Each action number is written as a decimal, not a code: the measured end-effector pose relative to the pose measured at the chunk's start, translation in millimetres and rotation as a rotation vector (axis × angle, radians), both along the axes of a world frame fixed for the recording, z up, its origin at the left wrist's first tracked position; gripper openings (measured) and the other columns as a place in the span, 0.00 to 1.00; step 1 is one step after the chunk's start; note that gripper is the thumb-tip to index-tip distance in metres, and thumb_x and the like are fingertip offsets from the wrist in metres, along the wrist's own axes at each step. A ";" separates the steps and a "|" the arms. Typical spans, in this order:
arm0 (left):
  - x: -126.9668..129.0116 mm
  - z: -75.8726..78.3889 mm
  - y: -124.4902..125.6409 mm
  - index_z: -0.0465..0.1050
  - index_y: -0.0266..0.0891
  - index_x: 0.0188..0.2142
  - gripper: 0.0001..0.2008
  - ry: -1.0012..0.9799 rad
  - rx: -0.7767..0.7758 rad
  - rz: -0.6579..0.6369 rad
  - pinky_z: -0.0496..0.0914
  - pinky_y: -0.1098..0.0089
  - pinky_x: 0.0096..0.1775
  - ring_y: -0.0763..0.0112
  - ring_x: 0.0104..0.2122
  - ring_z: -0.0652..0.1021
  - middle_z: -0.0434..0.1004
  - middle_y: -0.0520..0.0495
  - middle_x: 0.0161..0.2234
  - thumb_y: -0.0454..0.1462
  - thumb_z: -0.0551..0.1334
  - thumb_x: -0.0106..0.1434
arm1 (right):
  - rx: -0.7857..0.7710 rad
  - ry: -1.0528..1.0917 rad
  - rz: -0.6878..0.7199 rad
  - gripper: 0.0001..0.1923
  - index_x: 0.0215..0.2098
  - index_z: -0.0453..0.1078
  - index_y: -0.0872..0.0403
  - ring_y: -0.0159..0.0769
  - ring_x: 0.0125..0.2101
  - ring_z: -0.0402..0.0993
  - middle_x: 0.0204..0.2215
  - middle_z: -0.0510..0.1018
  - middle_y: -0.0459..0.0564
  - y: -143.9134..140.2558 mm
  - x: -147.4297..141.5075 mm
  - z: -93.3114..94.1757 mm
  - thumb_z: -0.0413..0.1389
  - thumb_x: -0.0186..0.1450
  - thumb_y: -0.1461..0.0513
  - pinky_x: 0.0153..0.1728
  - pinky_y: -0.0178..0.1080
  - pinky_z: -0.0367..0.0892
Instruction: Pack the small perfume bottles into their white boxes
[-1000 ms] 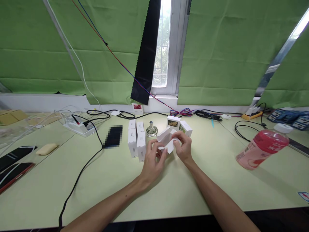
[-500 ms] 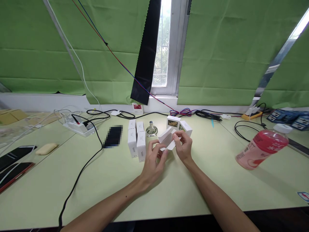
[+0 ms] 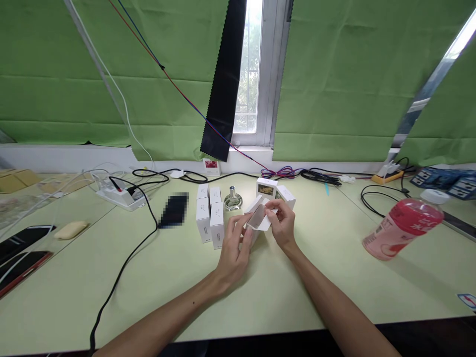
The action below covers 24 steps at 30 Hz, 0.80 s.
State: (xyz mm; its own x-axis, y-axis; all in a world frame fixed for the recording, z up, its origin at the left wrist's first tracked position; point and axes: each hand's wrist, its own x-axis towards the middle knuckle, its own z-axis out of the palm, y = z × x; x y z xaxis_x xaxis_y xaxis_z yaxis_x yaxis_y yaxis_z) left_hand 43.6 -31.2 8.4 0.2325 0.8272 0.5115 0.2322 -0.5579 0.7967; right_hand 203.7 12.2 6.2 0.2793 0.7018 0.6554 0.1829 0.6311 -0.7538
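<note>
A small white carton (image 3: pixel 256 219) with its end flaps unfolded is between my two hands, its hollow inside facing up. My left hand (image 3: pixel 234 245) grips the carton's near left side between thumb and fingers. On the far right edge, my right hand (image 3: pixel 282 223) pinches a flap. Behind the carton stands a glass perfume bottle (image 3: pixel 233 200) with a silver cap. Several closed white cartons (image 3: pixel 217 225) stand upright in a cluster to the left of my left hand. Two more white boxes with pictures, one a picture box (image 3: pixel 267 188), stand just beyond my right hand.
A pink-labelled drink bottle (image 3: pixel 403 228) stands at the right. A black cable (image 3: pixel 137 248) runs across the table's left half from a power strip (image 3: pixel 124 196). Phones (image 3: pixel 24 240) and a cream case (image 3: pixel 71 230) lie far left. Coiled cables (image 3: pixel 320 177) line the back.
The carton has tipped so that more of its hollow inside shows. My left thumb has shifted a little along its near edge; the right hand stays at the flap.
</note>
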 end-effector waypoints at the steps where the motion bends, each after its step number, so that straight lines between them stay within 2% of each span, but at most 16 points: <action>1: 0.2 0.0 0.3 0.64 0.49 0.61 0.19 -0.013 0.002 -0.006 0.72 0.70 0.28 0.76 0.28 0.72 0.66 0.44 0.49 0.47 0.48 0.75 | 0.001 0.004 0.012 0.04 0.34 0.71 0.51 0.36 0.27 0.72 0.26 0.75 0.46 0.1 0.2 0.2 0.55 0.63 0.60 0.25 0.37 0.62; 5: 1.2 0.2 0.6 0.61 0.47 0.61 0.20 -0.058 -0.035 -0.009 0.70 0.71 0.26 0.75 0.24 0.70 0.69 0.49 0.37 0.48 0.48 0.75 | -0.002 0.017 0.046 0.03 0.33 0.70 0.52 0.37 0.29 0.72 0.26 0.74 0.45 -0.1 0.3 2.2 0.54 0.61 0.62 0.27 0.37 0.63; 10: 2.4 -1.1 0.0 0.59 0.43 0.59 0.20 -0.100 -0.122 -0.031 0.70 0.69 0.26 0.71 0.23 0.71 0.66 0.55 0.24 0.50 0.48 0.75 | -0.012 0.044 0.083 0.05 0.32 0.70 0.51 0.38 0.30 0.72 0.26 0.75 0.45 -0.2 0.6 4.9 0.53 0.58 0.64 0.29 0.38 0.64; 19: 2.6 1.1 -2.4 0.59 0.42 0.55 0.18 -0.116 -0.174 -0.093 0.70 0.71 0.25 0.72 0.23 0.73 0.67 0.56 0.25 0.50 0.51 0.74 | -0.062 0.132 0.115 0.09 0.31 0.71 0.51 0.38 0.30 0.71 0.25 0.76 0.44 2.8 3.2 4.2 0.51 0.55 0.66 0.34 0.39 0.64; 24: 4.0 4.5 -4.1 0.61 0.42 0.53 0.16 -0.102 -0.198 -0.101 0.71 0.71 0.25 0.73 0.25 0.74 0.67 0.53 0.30 0.49 0.53 0.73 | -0.091 0.199 0.132 0.08 0.29 0.70 0.51 0.38 0.29 0.69 0.23 0.75 0.43 4.7 4.5 2.9 0.51 0.54 0.66 0.34 0.40 0.62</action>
State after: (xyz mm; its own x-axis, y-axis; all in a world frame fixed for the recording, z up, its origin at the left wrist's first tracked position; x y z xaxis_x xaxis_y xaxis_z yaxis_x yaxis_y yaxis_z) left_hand 47.6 -35.3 12.9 0.2742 0.8891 0.3665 0.0960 -0.4045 0.9095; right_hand 208.3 16.8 9.1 0.2983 0.7943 0.5292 -0.0547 0.5677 -0.8214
